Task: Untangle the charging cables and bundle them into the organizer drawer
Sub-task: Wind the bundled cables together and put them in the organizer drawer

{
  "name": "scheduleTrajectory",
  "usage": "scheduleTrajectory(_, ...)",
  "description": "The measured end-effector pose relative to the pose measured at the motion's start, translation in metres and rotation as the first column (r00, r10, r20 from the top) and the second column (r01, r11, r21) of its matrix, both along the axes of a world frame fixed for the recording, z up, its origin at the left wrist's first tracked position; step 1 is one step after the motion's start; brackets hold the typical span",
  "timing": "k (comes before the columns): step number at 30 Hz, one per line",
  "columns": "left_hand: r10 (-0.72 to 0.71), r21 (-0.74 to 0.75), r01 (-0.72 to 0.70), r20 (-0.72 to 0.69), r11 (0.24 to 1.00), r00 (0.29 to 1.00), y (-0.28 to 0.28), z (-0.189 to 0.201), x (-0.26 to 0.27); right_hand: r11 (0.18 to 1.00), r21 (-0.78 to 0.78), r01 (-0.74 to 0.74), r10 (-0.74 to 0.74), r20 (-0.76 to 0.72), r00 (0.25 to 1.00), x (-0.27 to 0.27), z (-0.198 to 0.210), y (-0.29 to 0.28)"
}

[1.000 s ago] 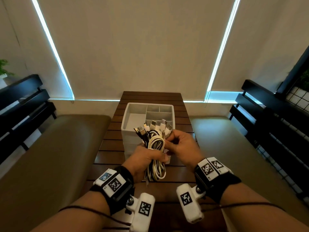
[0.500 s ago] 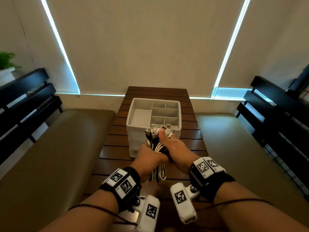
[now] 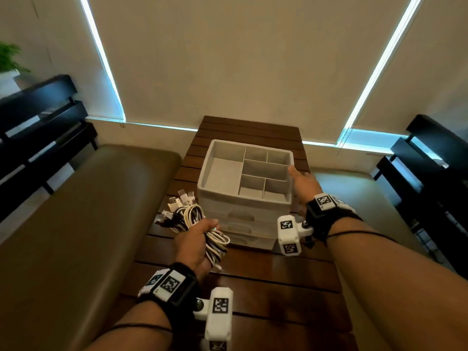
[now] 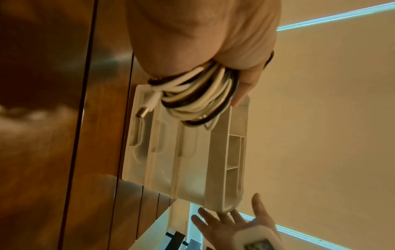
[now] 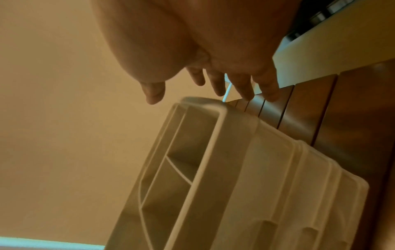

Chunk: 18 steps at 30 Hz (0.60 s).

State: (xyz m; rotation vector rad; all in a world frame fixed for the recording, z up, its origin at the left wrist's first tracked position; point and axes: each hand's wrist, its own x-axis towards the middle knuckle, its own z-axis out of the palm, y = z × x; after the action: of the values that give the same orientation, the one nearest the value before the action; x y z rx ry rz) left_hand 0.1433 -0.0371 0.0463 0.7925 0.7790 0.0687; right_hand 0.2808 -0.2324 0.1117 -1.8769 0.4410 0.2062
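Note:
A white organizer [image 3: 247, 201] with a divided top tray and three shut drawers stands mid-table. My left hand [image 3: 195, 239] grips a coiled bundle of white and black charging cables [image 3: 190, 219] just left of the drawer fronts, plugs fanning up and left. The left wrist view shows the cable bundle [image 4: 192, 94] wrapped in my fingers, one plug hanging free, with the organizer [image 4: 188, 152] behind. My right hand [image 3: 301, 181] sits at the organizer's right side, fingers straight and spread. In the right wrist view the right hand [image 5: 213, 89] hovers by the organizer's [image 5: 235, 169] far corner; contact is unclear.
The organizer stands on a dark slatted wooden table [image 3: 253, 274]. Olive cushioned benches [image 3: 76, 211] flank it on both sides. Black slatted frames [image 3: 38, 117] stand at far left and right, and drawn blinds cover the wall behind.
My right hand let go of the cables and moved to the organizer's right side. My left hand carried the bundle down and to the left of the drawers.

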Motion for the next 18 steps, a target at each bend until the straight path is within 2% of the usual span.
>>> scheduleTrajectory(3, 0.015, -0.027, -0.016, -0.003, 1.000, 1.000, -0.006, -0.004, 0.009, 1.000, -0.007, -0.019, 0.019, -0.066, 0.998, 0.013, -0.010, 0.006)
scheduleTrajectory(6, 0.035, -0.052, -0.035, 0.003, 0.998, 0.999, -0.010, -0.007, 0.016, 0.999, 0.013, -0.044, 0.044, 0.047, 0.998, 0.018, -0.014, 0.013)
scheduleTrajectory(9, 0.056, -0.083, -0.056, -0.001, 0.995, 0.998, -0.015, -0.011, 0.023, 0.993, -0.090, -0.079, 0.088, 0.093, 0.992, 0.022, -0.018, 0.013)
scheduleTrajectory(14, 0.011, -0.141, -0.014, -0.023, 0.990, 1.000, -0.027, -0.020, 0.018, 0.984, -0.125, -0.129, 0.138, 0.068, 0.988, 0.001, -0.013, 0.010)
scheduleTrajectory(18, 0.098, -0.239, -0.103, -0.032, 0.965, 0.995, -0.037, -0.030, -0.002, 0.976, -0.168, -0.137, 0.153, 0.083, 0.985, -0.028, -0.017, 0.009)
